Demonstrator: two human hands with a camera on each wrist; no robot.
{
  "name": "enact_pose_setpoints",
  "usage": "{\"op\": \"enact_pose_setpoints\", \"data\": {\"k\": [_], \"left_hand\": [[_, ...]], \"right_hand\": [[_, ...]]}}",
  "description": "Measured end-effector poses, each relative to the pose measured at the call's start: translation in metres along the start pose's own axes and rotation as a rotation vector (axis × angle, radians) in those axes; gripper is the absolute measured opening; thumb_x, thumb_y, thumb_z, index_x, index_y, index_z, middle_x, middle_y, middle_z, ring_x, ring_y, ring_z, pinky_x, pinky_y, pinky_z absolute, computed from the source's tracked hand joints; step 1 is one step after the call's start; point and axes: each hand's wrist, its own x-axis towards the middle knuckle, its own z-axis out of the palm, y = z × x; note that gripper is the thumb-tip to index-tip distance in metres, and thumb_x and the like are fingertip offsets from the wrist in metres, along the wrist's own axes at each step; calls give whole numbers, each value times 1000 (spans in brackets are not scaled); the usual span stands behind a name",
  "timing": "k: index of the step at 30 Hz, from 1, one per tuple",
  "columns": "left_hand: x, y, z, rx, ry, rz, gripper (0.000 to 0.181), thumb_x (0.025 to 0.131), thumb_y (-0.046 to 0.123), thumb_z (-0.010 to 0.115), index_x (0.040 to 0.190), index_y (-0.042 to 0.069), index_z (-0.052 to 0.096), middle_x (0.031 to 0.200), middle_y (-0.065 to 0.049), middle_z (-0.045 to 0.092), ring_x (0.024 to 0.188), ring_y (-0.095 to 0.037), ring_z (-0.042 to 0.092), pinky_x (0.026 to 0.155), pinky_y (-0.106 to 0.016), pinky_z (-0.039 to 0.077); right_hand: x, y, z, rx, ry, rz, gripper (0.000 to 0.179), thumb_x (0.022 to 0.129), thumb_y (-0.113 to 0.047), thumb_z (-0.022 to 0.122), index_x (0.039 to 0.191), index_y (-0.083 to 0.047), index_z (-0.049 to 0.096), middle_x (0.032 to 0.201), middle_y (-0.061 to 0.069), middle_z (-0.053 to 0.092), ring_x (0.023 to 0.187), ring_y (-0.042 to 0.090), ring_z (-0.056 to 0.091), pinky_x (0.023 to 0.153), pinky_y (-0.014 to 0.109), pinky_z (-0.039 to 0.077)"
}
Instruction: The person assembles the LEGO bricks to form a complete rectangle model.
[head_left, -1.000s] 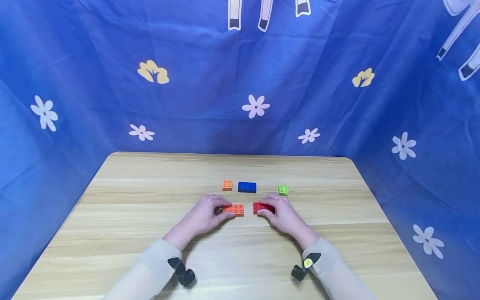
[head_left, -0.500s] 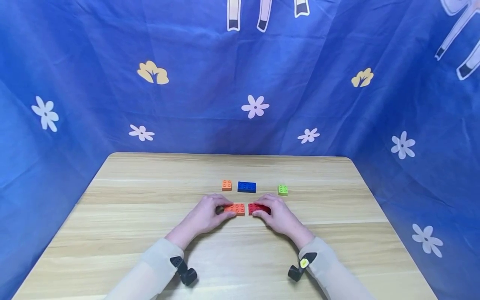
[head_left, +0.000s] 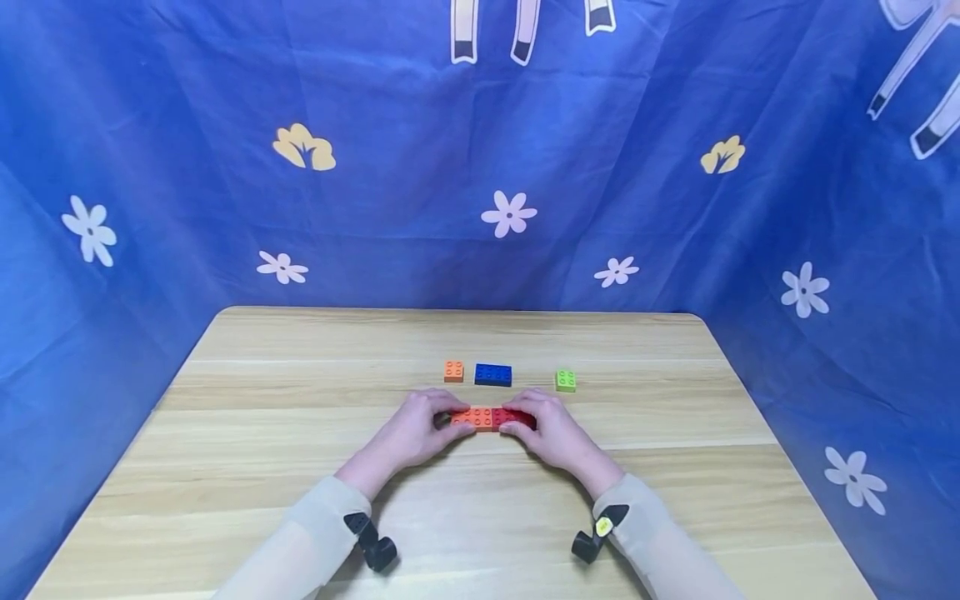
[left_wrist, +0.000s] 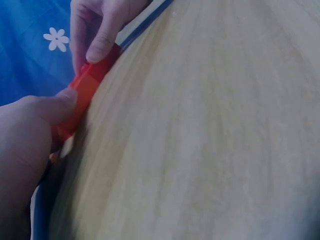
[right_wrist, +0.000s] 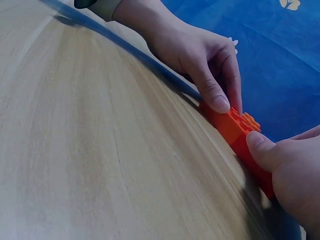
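My left hand [head_left: 420, 427] pinches an orange building brick [head_left: 477, 417] between thumb and fingers, near the middle of the table. From the other side my right hand [head_left: 551, 429] grips a red building brick [head_left: 498, 418]. The two bricks lie end to end in one row, their short ends meeting. In the right wrist view studs show on top of the orange brick [right_wrist: 234, 126], with the left thumb along its side and the right thumb on the red brick [right_wrist: 252, 162]. My fingers hide the outer ends of both bricks.
Behind the hands lie a small orange brick [head_left: 453, 372], a dark blue brick [head_left: 493, 375] and a small lime green brick [head_left: 566, 381]. The wooden table [head_left: 315, 358] backs onto a blue patterned curtain [head_left: 405, 167].
My right hand has slid the red brick leftward until it meets the orange one, closing the gap. My left hand has shifted slightly right with its brick.
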Motion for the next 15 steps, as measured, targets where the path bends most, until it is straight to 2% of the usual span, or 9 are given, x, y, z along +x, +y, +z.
{"op": "enact_pose_setpoints", "data": {"k": [5, 10, 15], "left_hand": [[0, -8, 6, -66, 26, -26, 38, 78, 48, 78, 108, 24, 74, 105, 13, 68, 103, -8, 61, 98, -36, 45], [0, -12, 9, -81, 25, -45, 39, 77, 51, 77, 108, 27, 74, 106, 16, 68, 105, -5, 60, 98, -32, 44], [-1, -11, 8, -93, 38, -31, 39, 77, 48, 78, 107, 23, 74, 106, 13, 69, 105, -8, 61, 98, -35, 45]], "right_hand": [[0, -1, -2, 0, -9, 21, 35, 88, -35, 71, 116, -15, 70, 111, -9, 64, 108, 8, 56, 96, 32, 47], [1, -1, -4, 0, -42, 32, 38, 88, -37, 70, 118, -13, 69, 114, -7, 64, 109, 11, 57, 96, 34, 47], [5, -2, -9, -13, -103, 50, 43, 90, -41, 67, 121, -12, 67, 117, -4, 64, 111, 14, 57, 98, 36, 47]]}}
